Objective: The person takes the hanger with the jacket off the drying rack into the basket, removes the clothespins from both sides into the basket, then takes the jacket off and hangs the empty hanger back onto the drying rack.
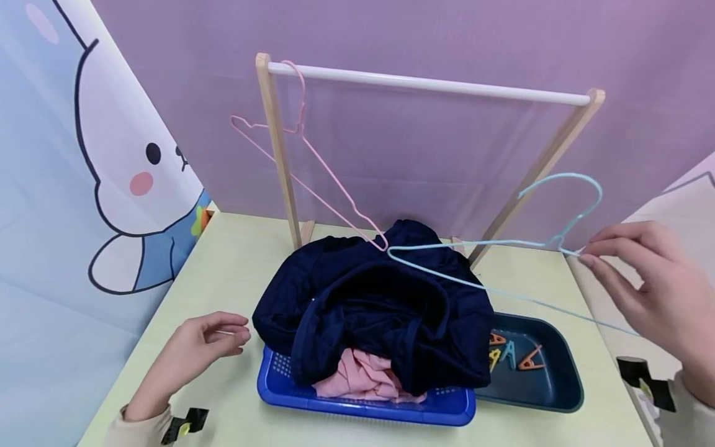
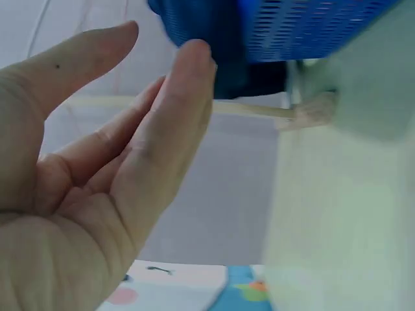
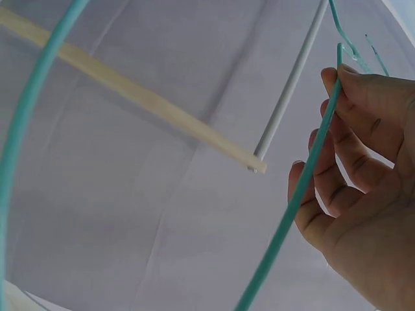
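My right hand pinches a light-blue clothes hanger near its neck, between thumb and forefinger; its hook points up and its left end reaches over the dark clothes. In the right wrist view the hanger's turquoise arm passes in front of the hand's fingers. My left hand hovers beside the laundry basket, fingers loosely bent around nothing. A navy garment lies heaped over the blue basket, with a pink cloth showing at the front. The left wrist view shows the left palm bare.
A pink hanger hangs by its hook on the white rail of a wooden-legged rack, at the left. Right of the basket stands a dark green tray with several small clothes pegs. A curtain with a cartoon rabbit hangs left.
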`<action>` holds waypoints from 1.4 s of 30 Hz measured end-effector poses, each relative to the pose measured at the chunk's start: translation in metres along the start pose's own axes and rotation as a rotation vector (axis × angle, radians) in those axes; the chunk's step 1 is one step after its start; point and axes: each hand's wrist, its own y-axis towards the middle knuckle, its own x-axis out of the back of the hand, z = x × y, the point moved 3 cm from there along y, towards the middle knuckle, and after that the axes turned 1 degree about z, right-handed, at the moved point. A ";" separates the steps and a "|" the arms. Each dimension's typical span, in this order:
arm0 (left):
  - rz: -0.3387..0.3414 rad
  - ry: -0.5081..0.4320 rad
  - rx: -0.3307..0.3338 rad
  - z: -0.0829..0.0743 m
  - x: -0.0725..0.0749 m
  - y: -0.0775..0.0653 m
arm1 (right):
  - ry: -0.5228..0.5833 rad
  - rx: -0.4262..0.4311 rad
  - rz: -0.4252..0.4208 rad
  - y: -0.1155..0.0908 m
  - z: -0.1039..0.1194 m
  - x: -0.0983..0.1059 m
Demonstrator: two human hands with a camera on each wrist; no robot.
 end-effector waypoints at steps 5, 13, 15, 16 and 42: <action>0.036 -0.195 0.074 0.020 0.001 0.002 | -0.027 -0.075 -0.051 0.008 -0.015 0.005; 0.150 -0.309 0.091 0.042 -0.013 0.013 | -0.071 -0.133 -0.070 0.028 -0.038 0.001; 0.187 -0.310 0.075 0.044 -0.017 0.016 | -0.093 -0.143 -0.065 0.036 -0.042 -0.002; 0.206 -0.315 0.066 0.044 -0.019 0.016 | -0.098 -0.151 -0.066 0.039 -0.044 -0.004; 0.311 -0.366 0.053 0.050 -0.029 0.010 | 0.052 -0.241 -0.077 0.109 -0.050 -0.070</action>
